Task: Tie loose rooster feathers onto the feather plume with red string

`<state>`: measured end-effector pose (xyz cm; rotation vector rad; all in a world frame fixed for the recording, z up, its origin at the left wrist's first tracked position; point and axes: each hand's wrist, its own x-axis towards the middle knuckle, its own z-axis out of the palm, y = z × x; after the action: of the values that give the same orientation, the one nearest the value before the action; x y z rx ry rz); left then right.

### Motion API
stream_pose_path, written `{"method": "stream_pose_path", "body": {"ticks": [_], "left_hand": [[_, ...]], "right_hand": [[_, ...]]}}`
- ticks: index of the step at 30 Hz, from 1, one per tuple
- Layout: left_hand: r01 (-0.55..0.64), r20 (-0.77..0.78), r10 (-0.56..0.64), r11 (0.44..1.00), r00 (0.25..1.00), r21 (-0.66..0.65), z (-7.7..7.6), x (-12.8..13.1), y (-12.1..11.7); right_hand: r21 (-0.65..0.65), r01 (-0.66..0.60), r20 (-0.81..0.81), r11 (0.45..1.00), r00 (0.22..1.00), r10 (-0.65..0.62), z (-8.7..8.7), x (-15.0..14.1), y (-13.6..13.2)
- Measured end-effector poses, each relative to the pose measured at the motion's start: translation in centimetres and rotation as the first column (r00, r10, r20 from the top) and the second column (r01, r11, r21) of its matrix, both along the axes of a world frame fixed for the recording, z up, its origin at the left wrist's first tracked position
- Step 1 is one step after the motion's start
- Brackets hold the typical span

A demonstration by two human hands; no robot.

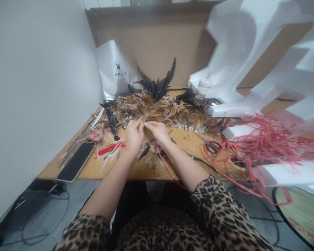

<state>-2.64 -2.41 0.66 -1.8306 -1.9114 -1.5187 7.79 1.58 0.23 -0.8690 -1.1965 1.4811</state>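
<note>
My left hand (135,136) and my right hand (158,131) meet above the front half of the table, thumbs and fingers pinched close together. Between the fingertips sits the pale base of a fanned bunch of brown feathers (150,113). A thin red strip (165,161) hangs from under my right hand towards the table's front edge; whether the fingers grip it is hidden. Behind the hands lies a wide heap of brown feather bunches (120,108). Long black feathers (157,85) stand up at its back. Loose feather scraps (153,153) lie below my wrists.
A phone (77,162) lies at the left, near a red strip (108,149) and white strips. Scissors (211,145) rest at the right beside a tangle of red strips (267,146). A white bag (115,69), a jar (203,89) and white foam pieces (232,38) stand behind.
</note>
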Motion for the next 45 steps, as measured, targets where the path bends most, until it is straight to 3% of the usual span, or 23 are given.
{"method": "stream_pose_path", "body": {"ticks": [4,8,12,15,17,19,23,27,31,34,36,38,40,41,45], "left_hand": [[0.014,-0.107,-0.011,0.999,0.994,0.031,-0.1,0.9,0.2],[0.077,-0.067,-0.074,0.996,0.995,0.049,-0.6,1.2,0.5],[0.156,0.243,-0.159,0.987,0.957,0.031,-0.7,1.1,0.2],[0.193,0.534,-0.179,0.981,0.826,0.031,-0.3,1.4,-0.2],[0.185,0.602,-0.168,0.982,0.781,0.034,-0.1,1.6,-0.6],[0.136,0.545,-0.136,0.99,0.827,0.041,-0.1,1.6,-0.8],[0.017,0.219,-0.033,0.997,0.975,0.075,-0.4,1.3,-0.9],[0.009,-0.005,-0.009,0.996,1.0,0.088,-1.0,1.3,-0.7],[0.057,-0.016,-0.055,0.993,0.998,0.103,-1.1,2.0,-0.9],[0.116,0.176,-0.134,0.987,0.975,0.112,-0.4,2.2,-1.2],[0.185,0.458,-0.204,0.979,0.865,0.085,0.3,2.0,-1.2],[0.274,0.739,-0.232,0.96,0.633,0.066,1.1,1.8,-1.1],[0.36,0.888,-0.212,0.931,0.408,0.057,1.9,1.7,-0.9],[0.397,0.92,-0.196,0.916,0.339,0.049,2.1,1.6,-0.8],[0.468,0.961,-0.156,0.883,0.228,0.032,2.3,2.0,-0.6]], "right_hand": [[-0.087,0.066,-0.05,0.994,0.996,-0.071,0.0,0.2,0.3],[-0.148,0.067,-0.078,0.987,0.994,-0.08,0.2,0.5,0.5],[-0.16,0.012,-0.138,0.987,0.99,-0.035,0.5,0.6,0.4],[-0.183,-0.024,-0.139,0.983,0.99,-0.002,0.6,0.6,0.2],[-0.198,-0.04,-0.143,0.979,0.99,0.011,0.5,0.5,0.1],[-0.209,-0.035,-0.14,0.977,0.99,0.006,0.3,0.4,0.1],[-0.229,0.026,-0.13,0.973,0.99,-0.057,0.0,0.0,-0.1],[-0.21,0.008,-0.16,0.978,0.986,-0.042,-0.1,-0.2,-0.3],[-0.202,0.046,-0.154,0.978,0.985,-0.078,-0.3,-0.1,-0.1],[-0.168,0.037,-0.138,0.985,0.989,-0.061,0.0,0.2,0.2],[-0.13,0.013,-0.128,0.991,0.991,-0.03,0.4,0.5,0.3],[-0.092,-0.024,-0.119,0.995,0.993,0.013,1.0,1.0,0.2],[-0.064,-0.067,-0.108,0.996,0.992,0.059,1.6,1.4,0.1],[-0.057,-0.088,-0.102,0.995,0.991,0.082,1.8,1.6,0.0],[-0.064,-0.146,-0.09,0.987,0.986,0.14,2.0,1.8,-0.1]]}}
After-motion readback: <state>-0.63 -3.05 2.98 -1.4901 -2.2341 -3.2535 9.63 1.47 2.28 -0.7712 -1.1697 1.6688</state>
